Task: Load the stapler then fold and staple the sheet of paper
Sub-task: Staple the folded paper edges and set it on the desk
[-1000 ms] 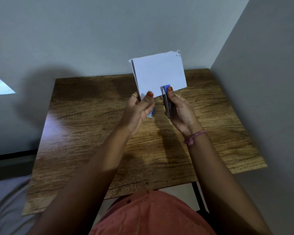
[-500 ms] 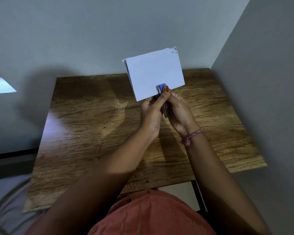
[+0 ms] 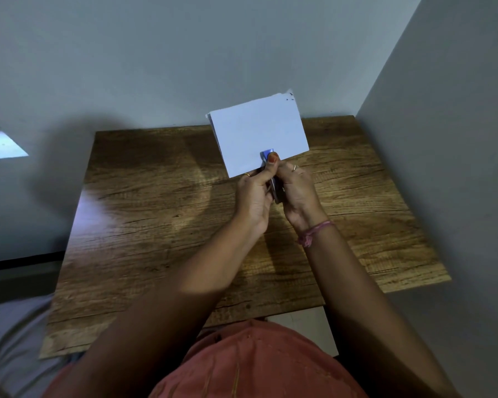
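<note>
Slippage is the risk: the folded white sheet of paper (image 3: 258,136) is held aloft above the bench (image 3: 156,225), its six o'clock edge pinched in the small blue-and-metal stapler (image 3: 270,170), which is clamped by both hands, left (image 3: 255,196) and right (image 3: 298,191); uneven squeezing could skew or jam the staple

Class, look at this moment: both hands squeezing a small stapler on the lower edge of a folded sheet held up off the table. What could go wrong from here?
1. The folded paper hangs in the air, held only where the stapler bites its lower edge, so it may swing and the staple land crooked.
2. The left hand and right hand crowd the stapler's head, so a finger could get pinched.
</note>
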`<action>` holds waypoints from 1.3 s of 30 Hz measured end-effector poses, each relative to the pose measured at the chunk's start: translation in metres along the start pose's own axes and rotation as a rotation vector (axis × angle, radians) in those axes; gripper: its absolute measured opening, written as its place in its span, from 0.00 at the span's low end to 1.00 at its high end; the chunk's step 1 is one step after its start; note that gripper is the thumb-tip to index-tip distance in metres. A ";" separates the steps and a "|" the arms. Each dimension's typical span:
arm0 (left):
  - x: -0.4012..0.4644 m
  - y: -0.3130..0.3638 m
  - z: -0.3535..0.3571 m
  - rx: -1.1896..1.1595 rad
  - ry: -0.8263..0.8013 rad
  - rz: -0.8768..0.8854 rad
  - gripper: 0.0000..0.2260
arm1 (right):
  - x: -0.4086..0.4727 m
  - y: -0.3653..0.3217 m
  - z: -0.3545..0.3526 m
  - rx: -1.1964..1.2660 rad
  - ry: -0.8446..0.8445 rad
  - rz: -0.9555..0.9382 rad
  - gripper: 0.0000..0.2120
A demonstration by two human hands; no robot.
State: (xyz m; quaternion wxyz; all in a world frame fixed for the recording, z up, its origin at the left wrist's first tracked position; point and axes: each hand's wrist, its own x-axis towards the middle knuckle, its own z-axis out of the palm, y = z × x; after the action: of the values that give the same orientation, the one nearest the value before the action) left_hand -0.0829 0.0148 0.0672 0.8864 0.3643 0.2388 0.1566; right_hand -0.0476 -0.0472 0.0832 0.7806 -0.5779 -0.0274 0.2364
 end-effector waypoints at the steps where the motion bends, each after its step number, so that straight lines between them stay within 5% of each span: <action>1: 0.000 0.000 0.000 -0.003 0.002 -0.001 0.03 | 0.000 0.001 0.000 0.004 0.004 0.002 0.06; 14: 0.007 0.039 -0.049 -0.011 -0.172 -0.096 0.36 | 0.007 -0.006 -0.016 0.000 -0.088 0.070 0.08; 20: 0.019 0.070 -0.067 0.157 -0.087 0.123 0.11 | 0.013 -0.007 -0.024 -0.112 -0.128 0.060 0.07; 24: 0.019 0.084 -0.066 0.334 -0.074 0.154 0.03 | 0.018 -0.006 -0.027 -0.171 -0.160 0.048 0.13; 29: 0.022 0.088 -0.066 0.423 0.009 0.149 0.09 | 0.020 -0.006 -0.029 -0.218 -0.191 0.028 0.17; 33: 0.024 0.087 -0.070 0.404 0.050 0.164 0.08 | 0.020 -0.008 -0.032 -0.090 -0.240 0.110 0.08; 39: 0.026 0.080 -0.081 0.292 0.110 0.142 0.16 | 0.028 0.001 -0.044 0.004 -0.070 0.158 0.11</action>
State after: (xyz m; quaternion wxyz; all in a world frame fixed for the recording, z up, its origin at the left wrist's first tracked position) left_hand -0.1128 0.1274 0.0668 0.7962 0.4961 0.2810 0.2023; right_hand -0.0099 -0.0745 0.0611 0.7593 -0.5682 -0.0083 0.3172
